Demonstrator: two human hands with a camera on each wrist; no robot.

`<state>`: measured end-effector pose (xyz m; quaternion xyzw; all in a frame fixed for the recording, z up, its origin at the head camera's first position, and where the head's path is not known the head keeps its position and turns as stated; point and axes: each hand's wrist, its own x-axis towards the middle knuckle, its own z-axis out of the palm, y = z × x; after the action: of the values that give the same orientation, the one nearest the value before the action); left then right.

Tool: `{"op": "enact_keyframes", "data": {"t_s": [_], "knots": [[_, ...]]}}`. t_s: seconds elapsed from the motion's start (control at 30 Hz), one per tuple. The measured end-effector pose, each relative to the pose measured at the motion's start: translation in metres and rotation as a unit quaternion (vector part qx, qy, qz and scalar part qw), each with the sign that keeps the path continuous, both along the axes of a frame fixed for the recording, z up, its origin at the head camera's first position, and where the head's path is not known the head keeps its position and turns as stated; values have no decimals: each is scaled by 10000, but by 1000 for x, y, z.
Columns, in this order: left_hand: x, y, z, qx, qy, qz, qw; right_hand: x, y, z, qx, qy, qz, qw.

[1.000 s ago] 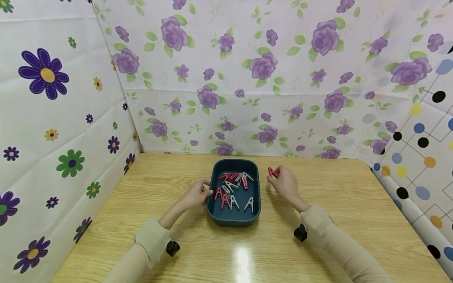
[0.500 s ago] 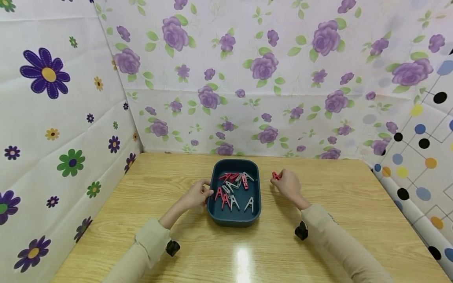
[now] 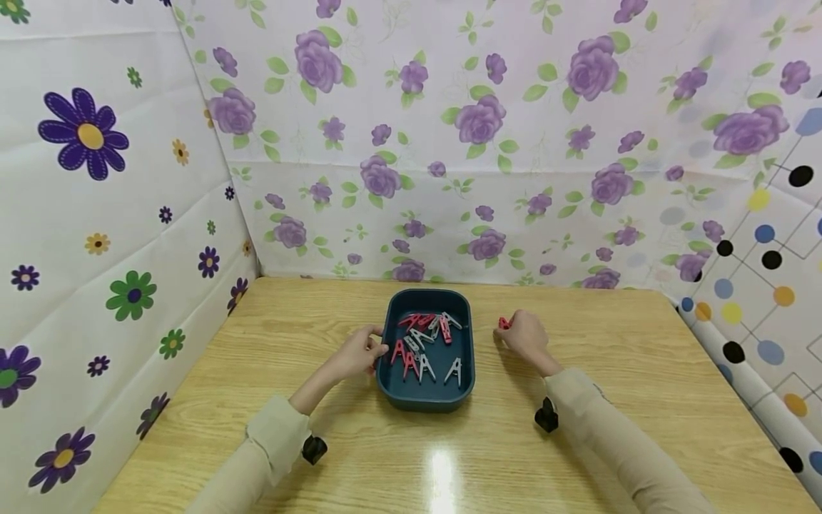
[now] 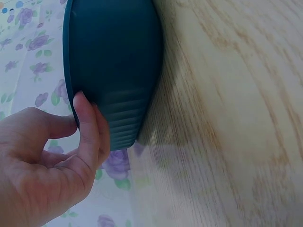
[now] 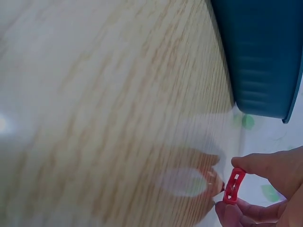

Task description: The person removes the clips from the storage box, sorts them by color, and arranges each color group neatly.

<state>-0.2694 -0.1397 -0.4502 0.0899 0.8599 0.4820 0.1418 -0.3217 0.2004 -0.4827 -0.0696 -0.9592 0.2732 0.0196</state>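
The right hand (image 3: pixel 528 339) has shifted slightly right and nearer the person, pinching a red clip (image 5: pixel 234 187) between thumb and fingers, which leaves that clip outside the blue tray (image 3: pixel 427 407), to its right; whether it touches the table (image 3: pixel 597 350) is unclear. The left hand (image 3: pixel 354 353) grips the tray by its left edge. Other red and grey clips (image 3: pixel 446 330) lie inside, the tray's side standing between.

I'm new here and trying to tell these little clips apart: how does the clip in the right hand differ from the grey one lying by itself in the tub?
The held clip is red; the lone clip is grey.
The right hand pinches the held clip outside the tub; the lone clip lies inside, untouched.
Both look like clothes pegs.
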Motion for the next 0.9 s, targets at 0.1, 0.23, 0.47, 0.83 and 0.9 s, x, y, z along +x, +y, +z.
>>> {"op": "enact_keyframes", "data": {"t_s": [0.1, 0.23, 0.47, 0.83, 0.9], "knots": [[0, 0, 0, 17, -4, 6, 10000, -2, 0, -3, 18, -50, -35, 10000], [0, 0, 0, 26, -39, 6, 10000, -4, -1, -5, 99, -108, -107, 9998], [1, 0, 1, 42, -44, -1, 10000, -4, 0, -1, -8, 58, -89, 9999], [-2, -1, -4, 65, -33, 23, 10000, -5, 3, 4, -621, 991, 567, 9915], [-2, -1, -5, 60, -21, 39, 10000, -4, 0, 5, -692, 1212, 699, 9877]]}}
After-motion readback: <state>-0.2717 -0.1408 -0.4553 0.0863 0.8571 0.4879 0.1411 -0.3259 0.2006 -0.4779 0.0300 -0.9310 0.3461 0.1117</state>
